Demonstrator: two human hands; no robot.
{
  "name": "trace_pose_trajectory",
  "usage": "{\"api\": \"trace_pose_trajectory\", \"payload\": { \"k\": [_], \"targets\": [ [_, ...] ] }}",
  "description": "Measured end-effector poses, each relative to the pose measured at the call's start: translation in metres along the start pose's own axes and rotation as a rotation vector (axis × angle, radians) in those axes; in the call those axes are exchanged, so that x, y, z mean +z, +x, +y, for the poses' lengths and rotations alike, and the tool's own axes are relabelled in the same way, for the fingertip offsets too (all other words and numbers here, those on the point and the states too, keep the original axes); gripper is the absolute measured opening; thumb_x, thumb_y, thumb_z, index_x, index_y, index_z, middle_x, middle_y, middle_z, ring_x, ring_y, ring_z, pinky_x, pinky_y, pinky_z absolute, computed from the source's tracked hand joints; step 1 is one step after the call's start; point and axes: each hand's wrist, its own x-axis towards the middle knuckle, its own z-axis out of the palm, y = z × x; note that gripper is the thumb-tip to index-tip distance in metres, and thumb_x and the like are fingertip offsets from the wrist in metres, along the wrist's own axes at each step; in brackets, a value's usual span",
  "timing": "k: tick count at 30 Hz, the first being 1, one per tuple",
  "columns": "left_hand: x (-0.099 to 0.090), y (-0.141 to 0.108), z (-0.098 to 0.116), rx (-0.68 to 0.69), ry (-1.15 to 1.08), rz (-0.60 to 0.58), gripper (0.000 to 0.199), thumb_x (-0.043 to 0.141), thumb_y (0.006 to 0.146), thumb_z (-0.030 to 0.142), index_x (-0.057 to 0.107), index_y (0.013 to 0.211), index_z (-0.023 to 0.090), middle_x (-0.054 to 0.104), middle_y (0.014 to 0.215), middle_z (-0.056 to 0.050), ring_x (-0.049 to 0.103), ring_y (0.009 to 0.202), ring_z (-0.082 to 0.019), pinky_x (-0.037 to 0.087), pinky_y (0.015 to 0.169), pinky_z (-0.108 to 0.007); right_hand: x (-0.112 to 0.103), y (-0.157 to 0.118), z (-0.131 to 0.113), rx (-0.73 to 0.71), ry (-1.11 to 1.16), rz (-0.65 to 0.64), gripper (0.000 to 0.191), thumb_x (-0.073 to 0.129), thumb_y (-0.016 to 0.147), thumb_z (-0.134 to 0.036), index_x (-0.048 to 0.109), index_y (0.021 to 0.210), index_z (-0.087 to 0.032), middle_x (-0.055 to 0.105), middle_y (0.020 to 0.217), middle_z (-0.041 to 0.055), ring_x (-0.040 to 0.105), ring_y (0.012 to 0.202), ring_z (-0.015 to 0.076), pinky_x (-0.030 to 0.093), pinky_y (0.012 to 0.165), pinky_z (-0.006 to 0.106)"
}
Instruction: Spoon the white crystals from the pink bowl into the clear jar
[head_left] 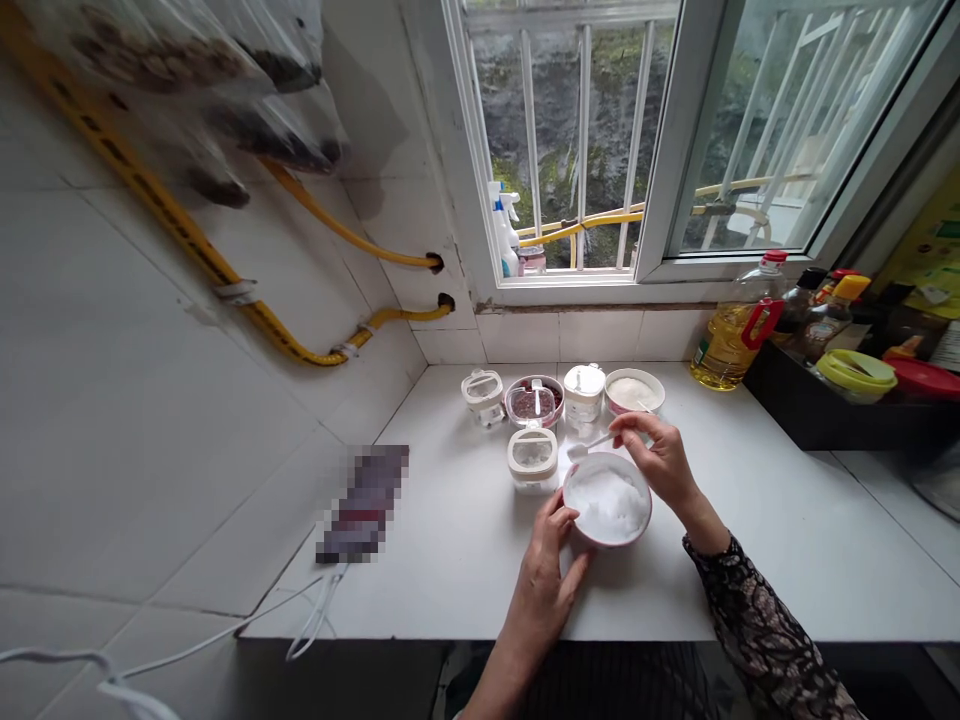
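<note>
A bowl [609, 507] of white granules, its outside pinkish, stands near the counter's front. My left hand [546, 578] grips its left side, with fingers and thumb around the wall. Between the fingertips of my right hand [660, 462] is a small white spoon [589, 448], held just beyond the bowl's far rim with its head pointing left. Close by on the left is a clear lidded jar [532, 460]. Behind it sits a bowl of dark red contents [556, 400] with a clear lid and a white spoon lying on top.
Along the back are a lidded jar [483, 396], a white-lidded jar [584, 394] and a bowl of pale grains [634, 391]. An oil bottle [724, 345] and a black box [795, 405] of condiments stand right. A blurred-out dark object [365, 505] with a white cable lies left.
</note>
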Motion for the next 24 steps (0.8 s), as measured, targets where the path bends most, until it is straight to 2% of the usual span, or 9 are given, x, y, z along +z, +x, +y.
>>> {"api": "trace_pose_trajectory", "payload": {
  "k": [3, 6, 10, 14, 17, 21, 24],
  "targets": [
    [-0.001, 0.0, 0.001, 0.0, -0.006, -0.002, 0.036, 0.058, 0.092, 0.016, 0.05, 0.125, 0.027, 0.04, 0.154, -0.012, 0.053, 0.138, -0.027, 0.054, 0.109, -0.044, -0.011, 0.001, 0.01, 0.022, -0.086, -0.041, 0.019, 0.051, 0.079, -0.02, 0.068, 0.071, -0.023, 0.069, 0.067, 0.0031, 0.063, 0.075, 0.0231, 0.047, 0.079, 0.036],
    [-0.002, 0.001, 0.003, 0.006, -0.011, -0.009, 0.037, 0.058, 0.092, 0.015, 0.05, 0.126, 0.028, 0.041, 0.152, -0.012, 0.054, 0.137, -0.028, 0.054, 0.109, -0.046, -0.015, 0.002, 0.014, -0.037, -0.204, -0.062, 0.02, 0.051, 0.076, -0.017, 0.066, 0.067, -0.024, 0.068, 0.065, 0.0024, 0.06, 0.071, 0.0218, 0.046, 0.084, 0.037],
    [-0.002, 0.001, 0.004, 0.008, -0.013, -0.014, 0.037, 0.058, 0.092, 0.014, 0.05, 0.126, 0.028, 0.041, 0.152, -0.012, 0.055, 0.136, -0.028, 0.054, 0.108, -0.046, -0.007, 0.0, 0.014, -0.119, -0.268, -0.132, 0.02, 0.05, 0.076, -0.014, 0.066, 0.067, -0.023, 0.066, 0.062, 0.0016, 0.056, 0.065, 0.019, 0.043, 0.087, 0.038],
    [-0.002, 0.001, 0.004, 0.001, -0.009, -0.012, 0.037, 0.057, 0.092, 0.015, 0.049, 0.126, 0.028, 0.041, 0.151, -0.012, 0.056, 0.135, -0.027, 0.055, 0.108, -0.045, 0.006, -0.004, 0.014, -0.114, -0.232, -0.273, 0.022, 0.048, 0.076, -0.014, 0.064, 0.063, -0.022, 0.064, 0.058, 0.0004, 0.054, 0.062, 0.0173, 0.042, 0.085, 0.037],
    [-0.002, 0.001, 0.005, 0.006, 0.001, -0.009, 0.038, 0.058, 0.092, 0.015, 0.049, 0.127, 0.028, 0.041, 0.15, -0.012, 0.055, 0.136, -0.027, 0.055, 0.108, -0.044, 0.009, -0.004, 0.015, -0.033, -0.148, -0.281, 0.022, 0.046, 0.073, -0.016, 0.063, 0.061, -0.022, 0.064, 0.057, -0.0002, 0.053, 0.059, 0.0157, 0.042, 0.078, 0.033],
    [-0.002, 0.001, 0.006, 0.01, 0.013, -0.017, 0.037, 0.057, 0.093, 0.015, 0.048, 0.126, 0.029, 0.04, 0.151, -0.011, 0.053, 0.138, -0.026, 0.053, 0.11, -0.045, 0.002, 0.0, 0.017, 0.19, 0.008, -0.208, 0.02, 0.046, 0.069, -0.021, 0.064, 0.061, -0.021, 0.059, 0.052, -0.0006, 0.051, 0.052, 0.0145, 0.039, 0.059, 0.028],
    [-0.002, 0.0, 0.005, 0.001, 0.01, -0.022, 0.037, 0.057, 0.093, 0.016, 0.048, 0.126, 0.029, 0.04, 0.151, -0.011, 0.053, 0.138, -0.026, 0.053, 0.11, -0.044, -0.003, 0.003, 0.017, 0.328, 0.117, -0.152, 0.019, 0.048, 0.065, -0.025, 0.065, 0.06, -0.02, 0.057, 0.049, -0.0009, 0.052, 0.05, 0.0145, 0.04, 0.055, 0.027]
  ]
}}
